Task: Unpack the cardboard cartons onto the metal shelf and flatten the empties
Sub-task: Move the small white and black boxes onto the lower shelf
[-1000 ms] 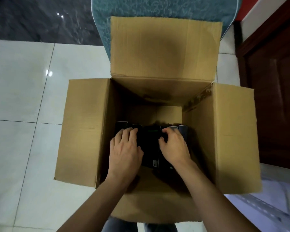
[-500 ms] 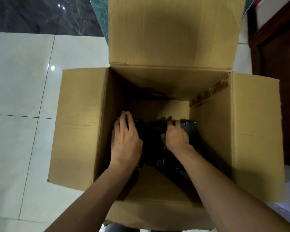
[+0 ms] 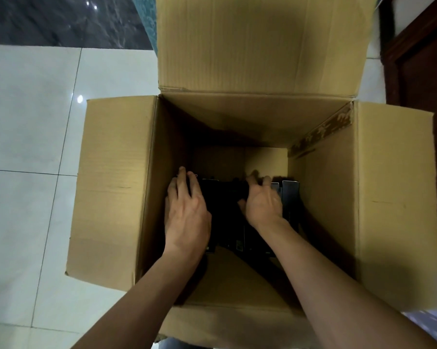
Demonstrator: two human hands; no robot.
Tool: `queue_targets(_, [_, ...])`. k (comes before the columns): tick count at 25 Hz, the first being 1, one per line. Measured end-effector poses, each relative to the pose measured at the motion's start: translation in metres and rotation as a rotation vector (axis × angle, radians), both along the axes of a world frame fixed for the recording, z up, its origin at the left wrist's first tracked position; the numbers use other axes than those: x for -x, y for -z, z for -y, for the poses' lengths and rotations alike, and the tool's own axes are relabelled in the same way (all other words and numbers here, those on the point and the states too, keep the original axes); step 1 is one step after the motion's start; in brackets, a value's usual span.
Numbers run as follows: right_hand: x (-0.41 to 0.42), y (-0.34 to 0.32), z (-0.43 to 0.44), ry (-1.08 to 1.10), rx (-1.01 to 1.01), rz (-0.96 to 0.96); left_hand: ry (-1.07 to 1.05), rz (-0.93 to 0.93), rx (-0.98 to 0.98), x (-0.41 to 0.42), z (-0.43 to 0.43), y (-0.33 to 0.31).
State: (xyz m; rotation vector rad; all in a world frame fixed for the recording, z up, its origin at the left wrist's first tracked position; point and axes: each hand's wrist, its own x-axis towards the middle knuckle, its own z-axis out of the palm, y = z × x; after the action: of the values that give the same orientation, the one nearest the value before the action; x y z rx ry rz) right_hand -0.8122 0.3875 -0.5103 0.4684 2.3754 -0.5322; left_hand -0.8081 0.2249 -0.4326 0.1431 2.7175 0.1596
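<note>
We are reaching into the open carton standing on the floor. Our left hand is lying flat, fingers straight, on the left end of the dark boxes at the carton's bottom, while our right hand is curling its fingers over their far edge. We are judging this the unpacking step: next comes squeezing the row and lifting it clear of the walls
</note>
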Motion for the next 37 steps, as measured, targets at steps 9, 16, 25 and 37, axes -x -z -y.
queue_targets(9, [-0.004,0.005,0.023,0.013,0.118,0.106,-0.107,0.145,-0.071,-0.011,0.0,-0.002])
queue_targets(16, [-0.009,0.01,0.039,0.089,0.132,0.231,-0.136,0.193,-0.107,-0.015,0.005,0.005])
queue_targets(25, [-0.014,0.004,0.039,0.106,0.127,0.169,-0.162,0.191,-0.133,-0.015,0.005,0.002])
queue_targets(37, [-0.04,-0.104,0.006,0.26,0.056,-0.257,-0.142,0.048,-0.263,-0.012,0.001,-0.064])
